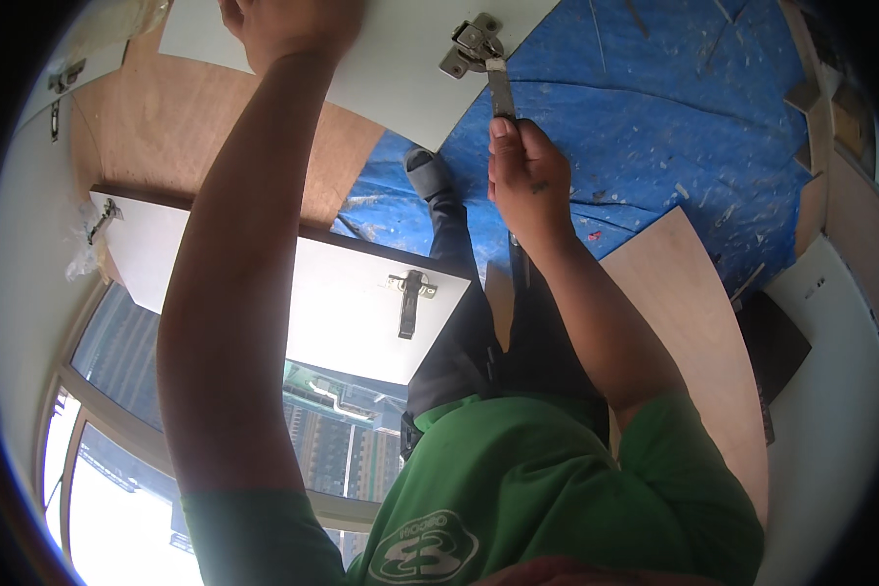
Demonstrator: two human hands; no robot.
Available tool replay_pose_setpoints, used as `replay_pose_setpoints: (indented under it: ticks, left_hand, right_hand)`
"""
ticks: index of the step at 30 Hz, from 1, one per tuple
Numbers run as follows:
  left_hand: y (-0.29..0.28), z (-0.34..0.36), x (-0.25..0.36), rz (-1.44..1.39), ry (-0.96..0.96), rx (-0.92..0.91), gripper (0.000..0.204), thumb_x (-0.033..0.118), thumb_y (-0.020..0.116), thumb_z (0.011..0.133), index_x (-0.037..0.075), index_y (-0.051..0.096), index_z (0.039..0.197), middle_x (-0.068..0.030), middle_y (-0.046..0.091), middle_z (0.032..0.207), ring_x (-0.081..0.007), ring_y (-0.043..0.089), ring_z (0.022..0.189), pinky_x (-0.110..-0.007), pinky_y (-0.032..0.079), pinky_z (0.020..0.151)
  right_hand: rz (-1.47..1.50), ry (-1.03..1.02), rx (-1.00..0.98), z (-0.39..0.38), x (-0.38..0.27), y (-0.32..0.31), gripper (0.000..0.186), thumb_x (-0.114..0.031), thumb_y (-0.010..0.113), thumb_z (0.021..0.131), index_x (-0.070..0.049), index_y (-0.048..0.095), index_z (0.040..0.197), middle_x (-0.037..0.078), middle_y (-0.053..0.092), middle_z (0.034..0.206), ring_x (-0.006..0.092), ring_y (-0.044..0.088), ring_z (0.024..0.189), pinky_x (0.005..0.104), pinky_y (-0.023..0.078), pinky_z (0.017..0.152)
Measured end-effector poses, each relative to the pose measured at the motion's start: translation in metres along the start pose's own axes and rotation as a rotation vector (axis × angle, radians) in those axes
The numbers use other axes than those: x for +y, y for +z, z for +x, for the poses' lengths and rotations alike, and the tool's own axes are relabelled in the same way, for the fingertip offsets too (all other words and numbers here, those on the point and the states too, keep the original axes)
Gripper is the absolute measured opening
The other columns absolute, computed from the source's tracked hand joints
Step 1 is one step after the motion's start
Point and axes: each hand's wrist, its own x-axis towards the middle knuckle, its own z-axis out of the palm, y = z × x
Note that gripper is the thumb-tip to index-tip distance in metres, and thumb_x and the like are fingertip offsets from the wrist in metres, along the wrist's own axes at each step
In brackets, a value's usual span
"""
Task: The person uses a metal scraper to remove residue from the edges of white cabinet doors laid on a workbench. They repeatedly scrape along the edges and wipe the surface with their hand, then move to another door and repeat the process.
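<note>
My right hand (529, 181) is closed around a flat grey metal bar (501, 93). The bar's pale upper tip meets a metal cabinet hinge (473, 47) on a white panel (400, 83). Whether the bar is a tool or part of the hinge, I cannot tell. A short length of it shows below my fist. Over the panel's left part lies my left hand (298, 29), at the top edge of the view. Most of its fingers are cut off there, so their grip is hidden.
Below my left forearm is another white cabinet door (361, 293) with a dark-armed hinge (412, 298). A window (117, 342) is at lower left. Blue sheeting (645, 117) covers the floor. Boards stand at right, including a pale wooden panel (689, 322).
</note>
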Motion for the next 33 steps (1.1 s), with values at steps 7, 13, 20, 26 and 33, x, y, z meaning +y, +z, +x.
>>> replay_pose_setpoints:
  ticks: [7,13,20,26,33]
  left_hand:
    - [-0.004,-0.001,-0.003,-0.006,-0.003,-0.007,0.068,0.052,0.037,0.107,0.009,0.035,0.16,-0.0134,0.03,0.169,-0.0299,0.021,0.158,-0.048,0.014,0.13]
    - [-0.002,-0.001,-0.003,-0.018,0.004,0.009,0.068,0.051,0.04,0.106,0.008,0.036,0.159,-0.0139,0.031,0.168,-0.0306,0.022,0.158,-0.048,0.014,0.13]
    - [-0.006,-0.001,0.001,-0.025,-0.014,-0.009,0.068,0.051,0.04,0.106,0.008,0.036,0.159,-0.0138,0.03,0.168,-0.0304,0.022,0.158,-0.049,0.014,0.13]
    - [-0.004,-0.001,-0.002,-0.023,-0.012,-0.004,0.068,0.05,0.039,0.107,0.008,0.035,0.16,-0.0136,0.029,0.169,-0.0301,0.021,0.158,-0.048,0.013,0.131]
    - [-0.007,-0.003,-0.001,-0.039,-0.022,-0.028,0.068,0.051,0.038,0.107,0.009,0.033,0.161,-0.0123,0.027,0.17,-0.029,0.019,0.159,-0.047,0.012,0.131]
  right_hand:
    - [0.065,0.126,0.008,0.016,-0.048,0.0,0.039,-0.036,0.055,0.107,-0.004,0.058,0.086,0.002,0.053,0.064,0.0122,0.055,0.048,0.028,0.047,0.045]
    - [0.151,0.173,0.027,0.018,-0.053,-0.003,0.038,-0.035,0.054,0.107,-0.003,0.058,0.086,0.003,0.055,0.065,0.013,0.058,0.049,0.0286,0.048,0.045]
    - [0.029,0.158,-0.058,0.0,-0.044,0.001,0.038,-0.034,0.054,0.107,-0.002,0.058,0.089,0.004,0.055,0.066,0.0134,0.058,0.048,0.0301,0.048,0.044]
    - [0.15,0.14,0.041,0.043,-0.073,-0.009,0.039,-0.035,0.054,0.108,-0.002,0.058,0.088,0.004,0.056,0.067,0.0144,0.059,0.049,0.0297,0.048,0.044]
    - [0.159,0.22,-0.002,0.024,-0.055,-0.013,0.04,-0.038,0.056,0.107,-0.002,0.058,0.09,0.004,0.055,0.065,0.0136,0.055,0.047,0.0289,0.044,0.042]
